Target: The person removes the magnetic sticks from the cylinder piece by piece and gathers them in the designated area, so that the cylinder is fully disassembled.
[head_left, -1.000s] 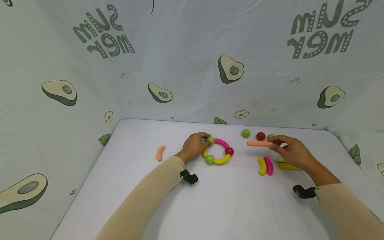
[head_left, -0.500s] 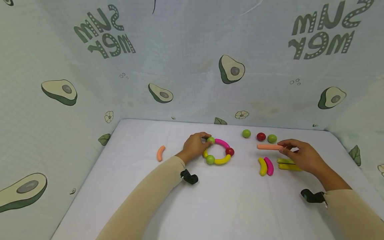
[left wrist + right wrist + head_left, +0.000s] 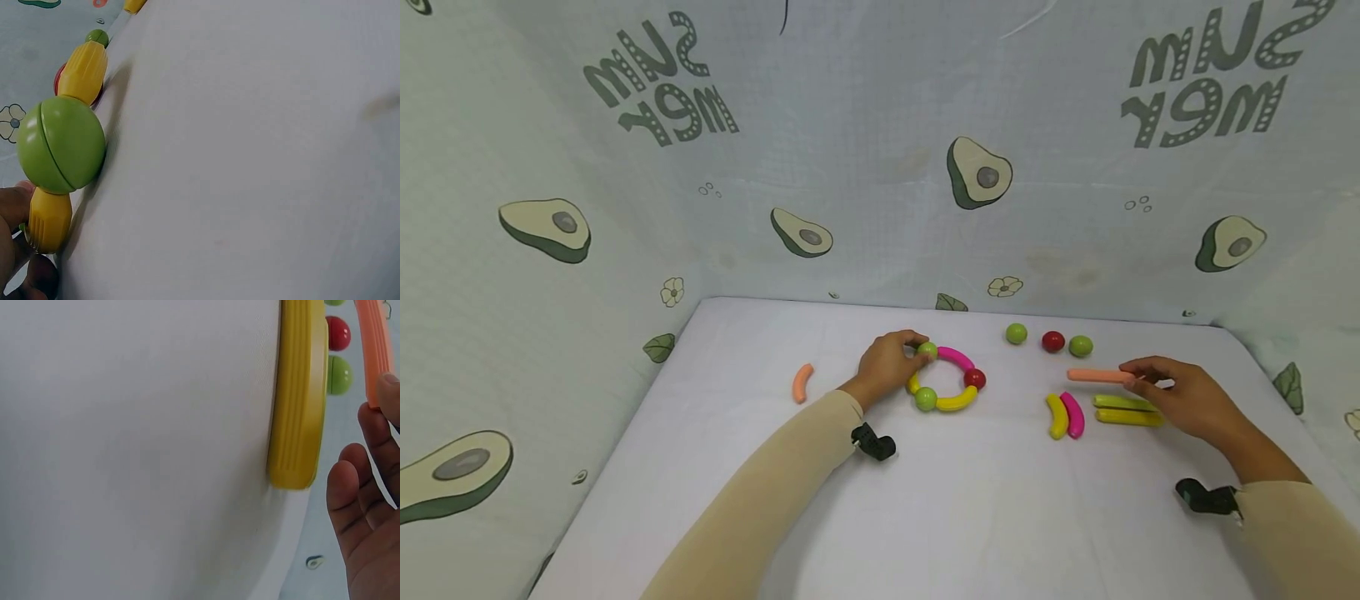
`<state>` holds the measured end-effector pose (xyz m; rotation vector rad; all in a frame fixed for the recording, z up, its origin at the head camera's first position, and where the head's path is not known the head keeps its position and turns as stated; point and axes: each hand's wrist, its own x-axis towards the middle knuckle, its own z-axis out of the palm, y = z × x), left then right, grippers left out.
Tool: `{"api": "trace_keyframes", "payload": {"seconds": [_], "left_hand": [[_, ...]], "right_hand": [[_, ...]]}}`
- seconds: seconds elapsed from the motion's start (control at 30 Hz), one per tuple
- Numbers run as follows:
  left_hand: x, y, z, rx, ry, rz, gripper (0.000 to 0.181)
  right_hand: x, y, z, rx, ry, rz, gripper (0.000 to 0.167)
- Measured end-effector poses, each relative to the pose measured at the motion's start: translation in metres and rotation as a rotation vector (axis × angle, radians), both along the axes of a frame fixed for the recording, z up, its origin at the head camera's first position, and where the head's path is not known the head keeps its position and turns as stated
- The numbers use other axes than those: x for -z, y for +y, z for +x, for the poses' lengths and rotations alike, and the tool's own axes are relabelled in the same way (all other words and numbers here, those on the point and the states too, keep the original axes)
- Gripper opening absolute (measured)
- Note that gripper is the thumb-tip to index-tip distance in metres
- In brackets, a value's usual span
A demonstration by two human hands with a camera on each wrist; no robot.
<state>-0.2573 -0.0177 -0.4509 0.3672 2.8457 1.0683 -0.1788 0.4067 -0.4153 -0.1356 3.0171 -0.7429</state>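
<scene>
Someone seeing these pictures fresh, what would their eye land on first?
Probably the bright ring of balls and curved pieces toward the back middle of the white table, gripped at its left side by the left hand. Next might come the orange stick pinched in the right hand at the table's right, then the avocado prints on the backdrop behind.

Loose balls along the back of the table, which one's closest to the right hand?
The right-end green ball; the red ball and left-end green ball lie farther from the right hand.
</scene>
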Motion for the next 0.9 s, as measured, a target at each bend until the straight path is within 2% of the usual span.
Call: {"api": "trace_keyframes", "payload": {"seconds": [0.5,0.67,0.9], "left_hand": [[0.0,0.0,-0.001,0.002,-0.002,0.001,0.034],[0.0,0.0,-0.001,0.0,-0.004,0.002,0.034],[0.0,0.0,-0.002,-0.002,-0.008,0.003,0.034]], "right_hand": [[0.006,0.032,0.001,0.031,-0.085,0.023,0.051],[0.005,0.036,0.0,0.046,-0.143,0.009,0.058],[0.007,0.038,0.0,0.049,-0.167,-0.004,0.063]]}}
